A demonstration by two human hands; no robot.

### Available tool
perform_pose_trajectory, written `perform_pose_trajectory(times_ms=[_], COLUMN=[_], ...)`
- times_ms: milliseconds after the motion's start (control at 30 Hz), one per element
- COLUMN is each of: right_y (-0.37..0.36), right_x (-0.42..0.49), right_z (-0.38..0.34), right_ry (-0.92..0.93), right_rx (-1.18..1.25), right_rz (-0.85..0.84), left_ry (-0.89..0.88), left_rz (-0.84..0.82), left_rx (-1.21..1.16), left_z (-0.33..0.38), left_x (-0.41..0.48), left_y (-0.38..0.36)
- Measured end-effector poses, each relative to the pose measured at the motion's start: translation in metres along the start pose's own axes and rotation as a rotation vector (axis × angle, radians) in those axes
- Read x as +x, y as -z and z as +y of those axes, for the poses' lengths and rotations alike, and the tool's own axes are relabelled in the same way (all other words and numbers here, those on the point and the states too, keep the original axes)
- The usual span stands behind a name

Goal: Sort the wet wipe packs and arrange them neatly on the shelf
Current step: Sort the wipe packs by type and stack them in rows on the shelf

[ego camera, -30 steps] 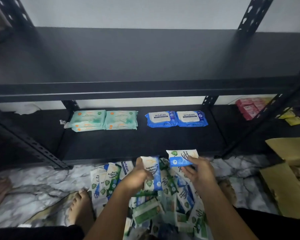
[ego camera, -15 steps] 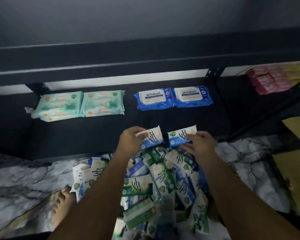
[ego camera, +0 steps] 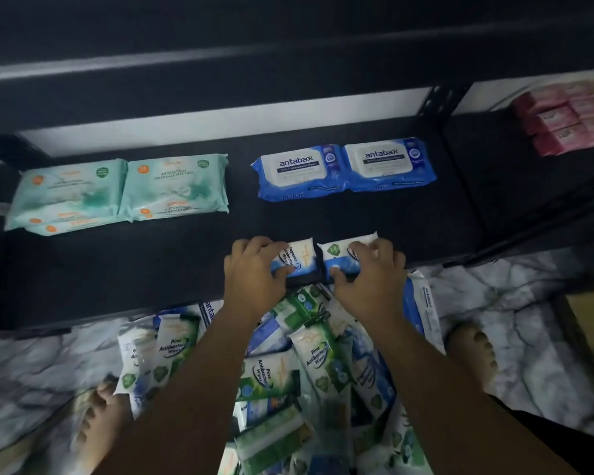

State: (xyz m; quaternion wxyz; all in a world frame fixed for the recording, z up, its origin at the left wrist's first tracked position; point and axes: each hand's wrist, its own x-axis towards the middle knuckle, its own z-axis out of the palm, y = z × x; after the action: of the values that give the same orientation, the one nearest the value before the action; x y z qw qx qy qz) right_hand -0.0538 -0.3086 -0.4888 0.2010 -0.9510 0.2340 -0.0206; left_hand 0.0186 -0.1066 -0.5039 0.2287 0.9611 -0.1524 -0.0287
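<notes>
Gripping at shelf (ego camera: pixel 151 269) front, side by side: my left hand (ego camera: pixel 254 269) curls round left pack (ego camera: pixel 298 257), my right hand (ego camera: pixel 374 277) round right pack (ego camera: pixel 338 253).

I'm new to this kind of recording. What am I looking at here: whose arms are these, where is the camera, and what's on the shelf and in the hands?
There is no machine here. A person works bare-handed, and the single camera sits on their head, looking down along both arms. The left hand grips the left small pack and the right hand grips the right small pack. Both packs are blue-and-white and sit side by side at the front edge of the black shelf. Further back lie mint-green packs and two blue antabax packs. Unsorted packs are heaped on the marble floor between the person's bare feet.
</notes>
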Motion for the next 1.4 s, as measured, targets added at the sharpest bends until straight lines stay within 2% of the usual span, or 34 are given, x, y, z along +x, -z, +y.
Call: perform_pose_trajectory(times_ms=[167,633,800,900,1033,1100,1167,1233,1400], right_y=[-0.008,-0.014,-0.015,-0.014,-0.012,-0.013,-0.015,-0.017,-0.013], right_x=[0.015,0.058,0.06,0.051,0.017,-0.006,-0.028,-0.049,-0.099], right_z=[-0.006,-0.013,-0.011,-0.009,-0.009,-0.011,-0.017,-0.023,-0.038], right_ry=[-0.009,-0.006,-0.001,-0.001,0.034,0.077,0.101,0.103,0.115], right_rx=[0.015,-0.033,-0.059,-0.027,0.009,-0.012,-0.026,-0.025,-0.029], right_rz=[0.035,0.068,0.056,0.139,0.214,0.175,0.108,0.029,-0.122], left_ry=[-0.01,-0.042,-0.043,-0.022,0.111,0.284,0.522,0.675,0.762], left_rz=[0.06,0.083,0.072,0.153,0.297,0.29,0.231,0.168,-0.073], left_rx=[-0.026,0.036,0.016,-0.094,-0.369,-0.48,-0.501,-0.435,-0.408], left_z=[0.002,0.003,0.003,0.005,-0.009,-0.02,-0.031,-0.045,-0.068], left_x=[0.011,0.056,0.056,0.047,0.008,-0.026,-0.064,-0.105,-0.17], left_y=[-0.01,-0.018,-0.018,-0.006,0.012,0.022,0.032,0.037,0.049])
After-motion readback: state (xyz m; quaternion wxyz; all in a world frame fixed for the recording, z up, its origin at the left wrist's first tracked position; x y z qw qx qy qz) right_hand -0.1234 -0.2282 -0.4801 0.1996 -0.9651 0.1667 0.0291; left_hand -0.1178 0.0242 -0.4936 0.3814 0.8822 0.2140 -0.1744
